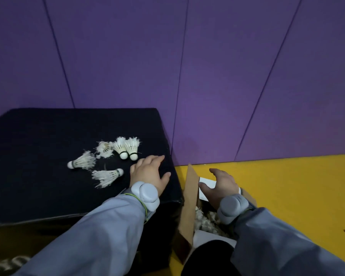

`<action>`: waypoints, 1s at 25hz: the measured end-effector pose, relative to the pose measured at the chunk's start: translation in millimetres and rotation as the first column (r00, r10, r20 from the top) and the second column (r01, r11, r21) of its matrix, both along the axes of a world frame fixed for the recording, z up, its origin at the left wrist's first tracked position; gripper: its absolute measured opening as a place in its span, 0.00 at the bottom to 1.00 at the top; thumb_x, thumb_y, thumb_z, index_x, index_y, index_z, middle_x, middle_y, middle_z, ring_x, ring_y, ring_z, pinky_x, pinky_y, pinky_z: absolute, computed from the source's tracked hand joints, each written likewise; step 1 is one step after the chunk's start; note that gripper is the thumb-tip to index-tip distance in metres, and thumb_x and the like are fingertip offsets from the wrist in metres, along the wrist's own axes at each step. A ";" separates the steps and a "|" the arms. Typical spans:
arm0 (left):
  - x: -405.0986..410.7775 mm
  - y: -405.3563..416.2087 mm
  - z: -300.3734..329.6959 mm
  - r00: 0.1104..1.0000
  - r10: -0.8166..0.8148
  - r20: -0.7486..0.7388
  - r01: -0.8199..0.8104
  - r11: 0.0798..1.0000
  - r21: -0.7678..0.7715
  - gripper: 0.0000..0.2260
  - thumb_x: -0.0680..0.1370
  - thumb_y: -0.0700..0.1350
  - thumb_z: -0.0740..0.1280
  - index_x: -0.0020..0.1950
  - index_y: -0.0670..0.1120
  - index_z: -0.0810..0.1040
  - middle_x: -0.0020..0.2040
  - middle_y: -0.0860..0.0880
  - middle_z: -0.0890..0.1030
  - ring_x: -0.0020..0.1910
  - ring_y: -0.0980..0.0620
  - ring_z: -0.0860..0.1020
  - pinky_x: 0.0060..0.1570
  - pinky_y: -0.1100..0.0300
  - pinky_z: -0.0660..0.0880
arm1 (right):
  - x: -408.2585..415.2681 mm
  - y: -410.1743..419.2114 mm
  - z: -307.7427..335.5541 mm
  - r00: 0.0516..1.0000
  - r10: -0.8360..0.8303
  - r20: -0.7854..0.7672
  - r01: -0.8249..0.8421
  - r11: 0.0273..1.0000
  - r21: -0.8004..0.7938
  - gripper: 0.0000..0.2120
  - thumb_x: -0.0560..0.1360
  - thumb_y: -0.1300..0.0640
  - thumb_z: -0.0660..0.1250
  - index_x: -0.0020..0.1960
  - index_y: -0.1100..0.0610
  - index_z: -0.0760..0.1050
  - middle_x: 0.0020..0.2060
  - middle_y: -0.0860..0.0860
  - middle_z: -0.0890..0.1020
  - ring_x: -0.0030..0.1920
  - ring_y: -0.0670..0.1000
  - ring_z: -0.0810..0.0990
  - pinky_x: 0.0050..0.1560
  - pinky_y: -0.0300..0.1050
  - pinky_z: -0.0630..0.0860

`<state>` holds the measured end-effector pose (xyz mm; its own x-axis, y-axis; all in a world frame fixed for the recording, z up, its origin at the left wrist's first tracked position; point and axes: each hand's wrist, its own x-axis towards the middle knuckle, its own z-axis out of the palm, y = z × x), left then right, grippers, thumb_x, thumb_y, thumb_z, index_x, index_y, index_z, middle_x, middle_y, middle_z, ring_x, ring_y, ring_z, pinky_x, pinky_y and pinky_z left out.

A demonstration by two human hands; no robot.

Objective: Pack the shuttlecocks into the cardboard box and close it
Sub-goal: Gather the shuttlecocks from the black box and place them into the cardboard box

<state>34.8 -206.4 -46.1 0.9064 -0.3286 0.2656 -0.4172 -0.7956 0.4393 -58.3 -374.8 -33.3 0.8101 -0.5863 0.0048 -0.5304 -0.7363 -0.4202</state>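
Black padded block (38, 156) on the left against a purple wall (207, 66), yellow floor (287, 196) on the right. In the head view: five shuttlecocks (108, 177) loose on the block top, two side by side at the back with corks toward the camera, one frayed just left of them, two lying on their sides nearer the front. Left hand (147, 174) palm down near the block's right edge, fingers spread, empty, just right of the nearest shuttlecock, not touching it. Cardboard box (189, 196) on the floor, tight against the block's right side, flaps up, more shuttlecocks visible inside. Right hand (220, 187) above the open box, fingers loosely splayed, grasping nothing. Grey bands (146, 196) strapped on both wrists, grey sleeves (98, 236) on both arms
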 end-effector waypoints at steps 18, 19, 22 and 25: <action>89.5 218.9 -26.1 0.922 0.383 -0.059 -0.384 0.923 -0.018 0.24 0.75 0.57 0.64 0.70 0.53 0.69 0.68 0.51 0.73 0.68 0.46 0.68 0.65 0.51 0.62 | 115.8 220.9 -21.9 0.952 0.305 0.007 -0.305 0.948 0.089 0.34 0.70 0.41 0.67 0.71 0.52 0.63 0.69 0.50 0.69 0.70 0.53 0.66 0.71 0.49 0.64; 96.3 216.7 -26.6 0.927 0.370 -0.065 -0.372 0.928 -0.023 0.25 0.74 0.58 0.64 0.70 0.53 0.69 0.68 0.51 0.72 0.68 0.46 0.67 0.66 0.51 0.62 | 121.9 224.5 -24.5 0.951 0.308 0.009 -0.308 0.947 0.092 0.36 0.69 0.40 0.67 0.72 0.52 0.62 0.70 0.50 0.68 0.71 0.53 0.65 0.71 0.49 0.63; 114.3 206.9 -26.2 0.944 0.324 -0.066 -0.327 0.944 -0.033 0.28 0.73 0.60 0.65 0.71 0.52 0.68 0.69 0.51 0.72 0.69 0.46 0.67 0.65 0.50 0.62 | 137.4 230.1 -33.2 0.952 0.306 0.009 -0.305 0.948 0.093 0.36 0.70 0.39 0.66 0.72 0.53 0.62 0.70 0.49 0.67 0.71 0.53 0.64 0.72 0.49 0.62; 130.0 196.5 -33.8 0.944 0.309 -0.114 -0.311 0.950 -0.007 0.29 0.72 0.61 0.65 0.71 0.51 0.68 0.70 0.51 0.71 0.68 0.45 0.67 0.65 0.51 0.64 | 151.1 227.1 -43.7 0.954 0.301 -0.002 -0.300 0.952 0.063 0.30 0.72 0.43 0.66 0.70 0.53 0.66 0.68 0.49 0.70 0.69 0.52 0.67 0.70 0.47 0.64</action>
<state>164.7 -9.9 -79.9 0.9864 -0.0213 0.1630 -0.0997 -0.8661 0.4898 92.8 -147.7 -77.0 0.9486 -0.3145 -0.0337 -0.2936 -0.8356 -0.4642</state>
